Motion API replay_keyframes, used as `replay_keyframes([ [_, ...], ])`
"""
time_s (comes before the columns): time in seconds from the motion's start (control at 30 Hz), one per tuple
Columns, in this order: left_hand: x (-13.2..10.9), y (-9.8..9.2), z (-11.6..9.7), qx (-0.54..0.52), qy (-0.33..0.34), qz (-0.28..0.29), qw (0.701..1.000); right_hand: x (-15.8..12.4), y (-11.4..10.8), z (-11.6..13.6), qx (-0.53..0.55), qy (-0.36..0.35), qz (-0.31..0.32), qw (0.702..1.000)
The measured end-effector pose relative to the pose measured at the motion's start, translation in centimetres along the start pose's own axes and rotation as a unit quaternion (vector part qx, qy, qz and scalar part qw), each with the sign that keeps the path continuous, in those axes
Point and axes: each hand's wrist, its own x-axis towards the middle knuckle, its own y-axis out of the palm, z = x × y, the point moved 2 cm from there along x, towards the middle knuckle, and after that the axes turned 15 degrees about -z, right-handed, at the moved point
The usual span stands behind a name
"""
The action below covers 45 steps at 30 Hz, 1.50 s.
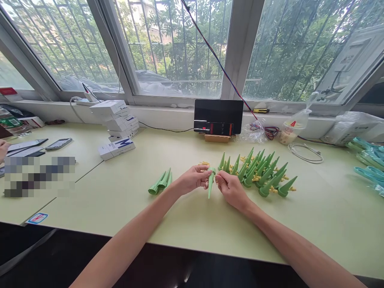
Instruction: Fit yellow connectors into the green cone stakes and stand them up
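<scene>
A green plastic cone (pixel 210 186) points tip-down between my two hands, above the table. My left hand (pixel 196 179) is closed around its wide upper end. Pinched fingers of my right hand (pixel 230 187) meet the cone's right side; what they grip, if anything, is too small to make out. A group of green cones with yellow pieces at their bases (pixel 258 172) stands just beyond my right hand. To the left of my left hand lie several loose green cones (pixel 162 182), tips pointing away. A small yellow piece (pixel 204 163) shows behind my left fingers.
White boxes (pixel 117 120) are stacked at the back left. A black tablet (pixel 218 114) leans by the window, with a phone before it. At right are a cup in a bag (pixel 291 130), a white cable (pixel 306 154) and teal items (pixel 370 172). Another person's hand (pixel 3 149) shows far left.
</scene>
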Motion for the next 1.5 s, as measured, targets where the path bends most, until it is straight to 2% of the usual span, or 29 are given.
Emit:
replay_keyframes([
  [0.13,0.0,0.3,0.0,-0.061,-0.062,0.006,0.996,0.1,-0.3,0.4,-0.048,-0.083,-0.017,0.995],
  [0.23,-0.2,0.6,-0.1,-0.084,-0.077,0.014,0.993,0.1,-0.3,0.4,-0.059,-0.105,-0.025,0.992],
  [0.63,0.0,0.1,0.1,-0.008,0.014,0.013,1.000,0.0,0.0,0.1,-0.003,-0.037,-0.035,0.999],
  [0.8,0.2,0.1,0.2,0.031,0.065,0.008,0.997,0.0,0.1,0.0,0.027,0.026,-0.030,0.999],
  [0.93,0.1,0.3,0.1,0.061,0.100,-0.005,0.993,-0.2,0.4,-0.2,0.113,0.117,-0.004,0.987],
  [1.2,0.0,0.6,-0.1,0.147,0.192,-0.023,0.970,-0.3,0.8,-0.1,0.264,0.266,0.040,0.926],
  [1.4,0.0,0.7,0.1,0.213,0.244,-0.026,0.946,-0.2,1.0,0.0,0.314,0.388,0.060,0.864],
  [1.5,0.1,0.8,0.2,0.252,0.267,-0.034,0.930,-0.2,1.0,-0.2,0.321,0.423,0.064,0.845],
])
